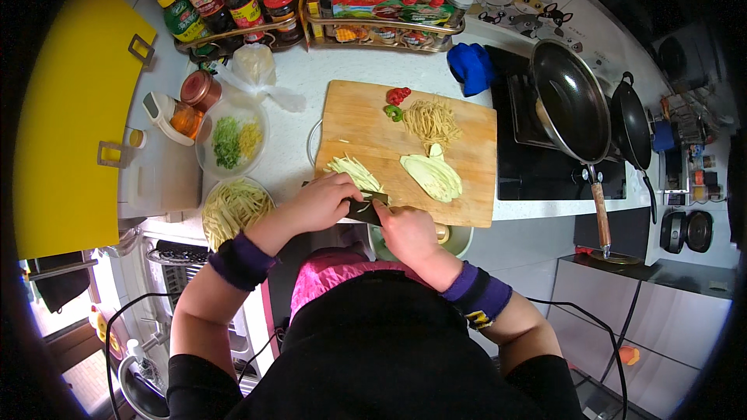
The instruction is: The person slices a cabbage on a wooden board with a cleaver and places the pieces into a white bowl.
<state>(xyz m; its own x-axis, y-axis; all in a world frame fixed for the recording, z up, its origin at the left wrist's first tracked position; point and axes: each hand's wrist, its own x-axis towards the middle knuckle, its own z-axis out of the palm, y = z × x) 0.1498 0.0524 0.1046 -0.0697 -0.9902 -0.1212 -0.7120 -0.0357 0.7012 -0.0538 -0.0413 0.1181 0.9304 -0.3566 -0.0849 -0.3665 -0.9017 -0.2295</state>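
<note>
My right hand (411, 233) grips a cleaver-like kitchen knife (366, 210) at the near edge of a wooden cutting board (473, 169). Its handle is hidden in the hand. At the blade's other end, my left hand (320, 201) has bent fingers against the blade; whether they grip it is unclear. Pale green vegetable strips (356, 172) lie just beyond the blade, and a few bits cling to it. Overlapping slices of a similar vegetable (433, 178) rest farther right. Behind them are a heap of tan shreds (433, 121), a red pepper piece (398, 95) and a green pepper piece (394, 112).
Left of the board stand a bowl of pale shreds (236, 210) and a clear dish (261, 154) with chopped greens. A condiment rack (385, 22) lines the back. To the right, a frying pan (569, 99) sits over a black cooktop (554, 181), beside a blue cloth (470, 67). A green bowl (464, 242) shows below the board.
</note>
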